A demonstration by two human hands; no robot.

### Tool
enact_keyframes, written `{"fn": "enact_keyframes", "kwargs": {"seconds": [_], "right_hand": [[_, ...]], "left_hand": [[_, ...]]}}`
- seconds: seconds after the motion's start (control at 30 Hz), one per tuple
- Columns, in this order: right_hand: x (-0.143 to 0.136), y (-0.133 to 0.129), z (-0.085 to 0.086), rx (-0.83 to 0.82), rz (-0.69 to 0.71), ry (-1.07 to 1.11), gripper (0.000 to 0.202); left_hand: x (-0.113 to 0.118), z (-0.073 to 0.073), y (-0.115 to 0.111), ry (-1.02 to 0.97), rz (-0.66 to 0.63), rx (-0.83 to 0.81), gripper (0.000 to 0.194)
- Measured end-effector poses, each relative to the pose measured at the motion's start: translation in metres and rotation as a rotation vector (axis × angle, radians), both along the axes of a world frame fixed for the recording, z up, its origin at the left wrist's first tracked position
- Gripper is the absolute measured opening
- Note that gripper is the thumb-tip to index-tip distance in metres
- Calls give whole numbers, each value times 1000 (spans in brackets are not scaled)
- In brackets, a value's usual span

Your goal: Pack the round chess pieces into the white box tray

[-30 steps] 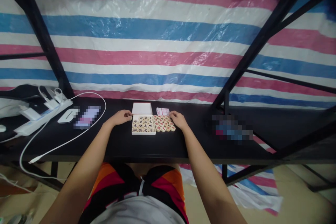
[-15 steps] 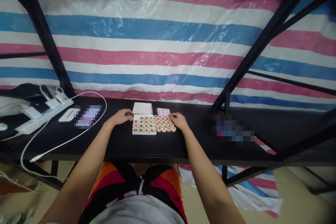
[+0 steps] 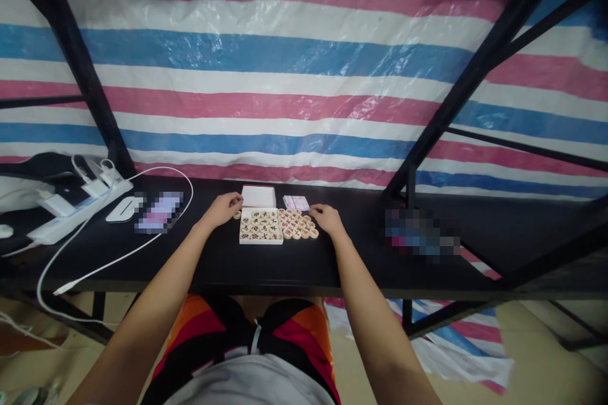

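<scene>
In the head view, a white box (image 3: 261, 242) holds rows of round xiangqi pieces (image 3: 265, 228) with black characters. Its white-lined lid (image 3: 258, 197) lies just behind it. My left hand (image 3: 225, 209) is at the lid's left edge, fingers bent and close together with the tips against it. A single loose piece (image 3: 237, 215) lies under those fingers, beside the box. Right of the box, several red-marked pieces (image 3: 297, 224) stand grouped on the table. My right hand (image 3: 325, 219) rests at their right side, fingers loosely bent, apparently holding nothing. A pink-and-white folded sheet (image 3: 296, 202) lies behind them.
To the left are a phone (image 3: 159, 212), a white flat device (image 3: 124, 209), a white cable (image 3: 118, 259) and a power strip (image 3: 80, 210). A blurred-out item (image 3: 420, 234) lies at right on the black table (image 3: 266, 269). Black metal posts (image 3: 434, 120) frame a striped sheet (image 3: 285, 63).
My left hand has moved slightly up and right, from the loose piece to the lid, which has shifted slightly right. My right hand has drawn slightly right, away from the red pieces.
</scene>
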State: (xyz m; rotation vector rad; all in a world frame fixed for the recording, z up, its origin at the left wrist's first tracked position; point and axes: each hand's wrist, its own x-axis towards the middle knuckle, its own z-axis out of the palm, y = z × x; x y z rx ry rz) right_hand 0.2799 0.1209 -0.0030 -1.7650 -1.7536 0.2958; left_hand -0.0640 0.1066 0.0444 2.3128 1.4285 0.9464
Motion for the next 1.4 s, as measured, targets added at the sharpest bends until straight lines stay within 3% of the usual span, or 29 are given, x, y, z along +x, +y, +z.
{"fn": "enact_keyframes", "kwargs": {"seconds": [0.23,0.47,0.67,0.8,0.9,1.0,1.1,1.23,1.4], "right_hand": [[0,0,1,81,-73,-33,29],[-34,-9,19,253,202,430,26],[-83,-30,27,112,548,665,28],[-95,-35,23,78,630,666,26],[-84,-35,26,141,546,516,25],[-59,-29,29,260,290,344,22],[-31,-19,22,167,49,228,18],[-13,-10,7,-11,-21,138,15],[-14,-10,3,-50,-25,152,16]], "left_hand": [[10,0,-4,-34,-46,32,26],[25,4,-15,28,-97,76,28],[50,6,-32,12,-225,116,32],[63,0,-33,-71,-312,22,25],[52,4,-25,-163,-271,-46,25],[18,17,-15,-252,-180,-173,26],[-22,25,-7,-229,-141,-324,26],[-48,16,-5,-101,-178,-565,24],[-43,0,-1,-30,-179,-570,32]]}}
